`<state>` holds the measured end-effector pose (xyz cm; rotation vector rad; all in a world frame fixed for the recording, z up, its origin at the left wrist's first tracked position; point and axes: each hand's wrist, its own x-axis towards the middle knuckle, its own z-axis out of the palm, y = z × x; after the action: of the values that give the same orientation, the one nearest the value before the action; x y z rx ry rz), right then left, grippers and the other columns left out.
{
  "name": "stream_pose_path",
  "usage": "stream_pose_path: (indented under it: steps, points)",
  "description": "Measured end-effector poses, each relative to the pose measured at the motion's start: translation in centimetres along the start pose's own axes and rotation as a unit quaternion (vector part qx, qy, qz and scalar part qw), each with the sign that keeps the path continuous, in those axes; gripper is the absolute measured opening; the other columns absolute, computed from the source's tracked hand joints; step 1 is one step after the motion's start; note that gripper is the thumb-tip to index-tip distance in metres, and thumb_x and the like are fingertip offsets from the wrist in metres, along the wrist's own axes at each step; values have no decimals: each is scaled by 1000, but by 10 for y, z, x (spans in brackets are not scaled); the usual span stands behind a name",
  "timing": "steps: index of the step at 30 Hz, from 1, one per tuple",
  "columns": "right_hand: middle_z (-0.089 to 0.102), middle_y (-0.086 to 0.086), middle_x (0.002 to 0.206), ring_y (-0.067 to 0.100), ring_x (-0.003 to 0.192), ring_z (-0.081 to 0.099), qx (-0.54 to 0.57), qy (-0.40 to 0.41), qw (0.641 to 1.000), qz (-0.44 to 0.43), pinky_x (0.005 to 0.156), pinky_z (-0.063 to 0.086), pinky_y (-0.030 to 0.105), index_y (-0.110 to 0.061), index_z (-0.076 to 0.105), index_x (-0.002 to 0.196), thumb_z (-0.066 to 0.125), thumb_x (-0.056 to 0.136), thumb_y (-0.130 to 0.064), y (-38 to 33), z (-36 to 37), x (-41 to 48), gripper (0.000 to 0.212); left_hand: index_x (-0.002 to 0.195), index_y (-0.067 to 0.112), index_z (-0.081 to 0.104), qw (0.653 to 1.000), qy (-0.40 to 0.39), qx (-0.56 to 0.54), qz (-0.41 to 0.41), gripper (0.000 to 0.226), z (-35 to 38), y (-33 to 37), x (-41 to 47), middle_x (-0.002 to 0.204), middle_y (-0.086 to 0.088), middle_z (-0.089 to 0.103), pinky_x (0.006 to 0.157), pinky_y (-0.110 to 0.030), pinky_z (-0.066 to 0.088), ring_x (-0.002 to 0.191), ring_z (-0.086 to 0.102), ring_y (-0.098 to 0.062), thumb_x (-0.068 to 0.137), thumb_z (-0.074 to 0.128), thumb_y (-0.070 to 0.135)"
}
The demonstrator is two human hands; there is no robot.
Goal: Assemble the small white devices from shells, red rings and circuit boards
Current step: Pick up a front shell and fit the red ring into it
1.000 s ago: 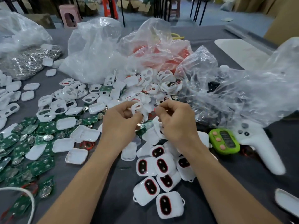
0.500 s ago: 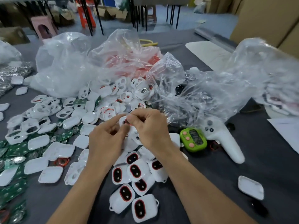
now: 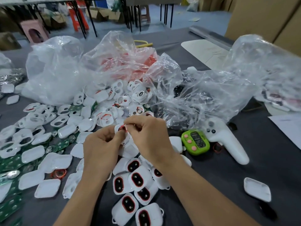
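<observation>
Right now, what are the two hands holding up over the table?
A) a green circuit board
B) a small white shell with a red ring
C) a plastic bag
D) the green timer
B: the left hand grips a small white shell while the right hand pinches the red ring at its opening.

Blue-grey floor (image 3: 203, 15) beyond the grey-covered table (image 3: 171, 38); black table legs (image 3: 130, 17), cardboard boxes (image 3: 104, 13), 2 stools (pink stool (image 3: 35, 32), orange stool (image 3: 78, 18)), tan panels (image 3: 260, 17) at right.

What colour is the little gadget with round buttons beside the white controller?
The gadget is bright green with pink buttons, clearest in the head view.
</observation>
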<state>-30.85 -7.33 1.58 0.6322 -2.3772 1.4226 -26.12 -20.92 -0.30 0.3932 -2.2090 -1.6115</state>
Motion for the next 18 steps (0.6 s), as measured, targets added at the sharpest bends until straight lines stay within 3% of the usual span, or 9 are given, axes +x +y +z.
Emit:
stream_pose_path:
  steps: [5,7,10,13,16,18]
  points:
    - [71,-7,72,11,67,61,-53,-37,996,-58,66,53,30,-23,77,90,80,80,-13,1,-3,2,14,80,23,80,998,-46,-29,-38,15,-12,-2,7,62,-7,71,42,-26,42,55,65,-20,93,74,26]
    - [68,-6,66,12,64,57,-60,-36,995,-70,62,51,30,-21,77,86,80,82,-17,3,-4,3,7,85,27,82,995,-74,-44,-45,14,-17,-1,10,71,-5,76,47,-30,50,61,71,-18,93,74,19]
    - [70,-2,67,15,62,62,-35,-44,997,-52,63,52,32,-21,79,90,79,87,-25,5,-6,6,6,99,33,82,991,-105,-75,-44,19,-21,2,15,81,-8,79,66,-51,59,69,74,-21,90,78,17]
    - [74,-3,73,14,66,67,-25,-61,997,-37,68,55,33,-24,82,98,81,86,-22,5,-8,6,12,111,43,78,990,-104,-82,-43,34,-22,0,17,76,-6,78,74,-49,62,67,76,-20,87,79,18]
    - [78,-3,82,13,74,71,-21,-81,996,-31,74,58,34,-26,82,103,82,85,-21,5,-9,7,18,119,33,75,990,-114,-77,-42,34,-20,-2,17,75,-2,77,76,-66,59,66,74,-13,91,76,13]
    - [79,-4,84,12,75,72,-19,-79,996,-28,75,58,34,-25,82,102,82,86,-24,6,-10,7,17,119,30,75,988,-122,-89,-36,33,-19,-2,17,79,-4,78,71,-55,62,70,71,-10,93,73,9]
